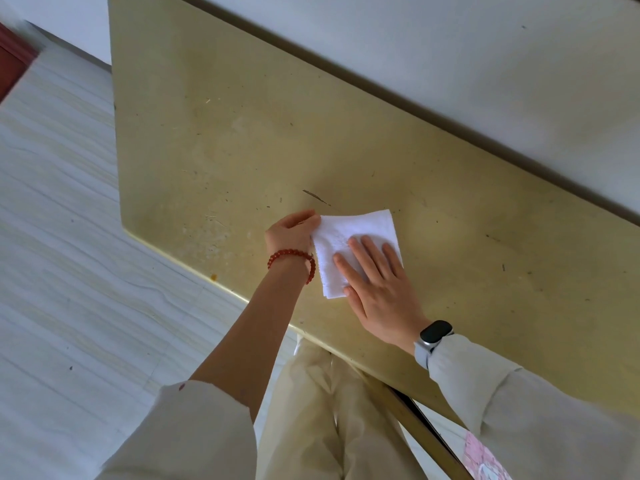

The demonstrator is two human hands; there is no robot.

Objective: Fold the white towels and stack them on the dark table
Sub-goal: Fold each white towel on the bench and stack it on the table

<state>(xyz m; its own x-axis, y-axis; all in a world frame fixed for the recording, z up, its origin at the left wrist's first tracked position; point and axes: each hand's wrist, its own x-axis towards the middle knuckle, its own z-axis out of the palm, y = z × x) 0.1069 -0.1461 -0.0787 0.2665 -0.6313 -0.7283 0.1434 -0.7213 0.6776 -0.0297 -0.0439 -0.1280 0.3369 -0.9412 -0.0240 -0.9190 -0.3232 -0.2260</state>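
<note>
A small white towel (353,230), folded into a rough square, lies on the yellowish table top (242,133) near its front edge. My right hand (377,289) rests flat on the towel with fingers spread, covering its lower right part. My left hand (294,230), with a red bead bracelet at the wrist, pinches the towel's upper left edge between thumb and fingers. No other towel is in view.
The table's left edge (116,133) and front edge (214,275) border a pale striped floor (62,237). A white wall (450,64) runs along the table's far side. A thin dark scratch (316,196) marks the top just beyond the towel.
</note>
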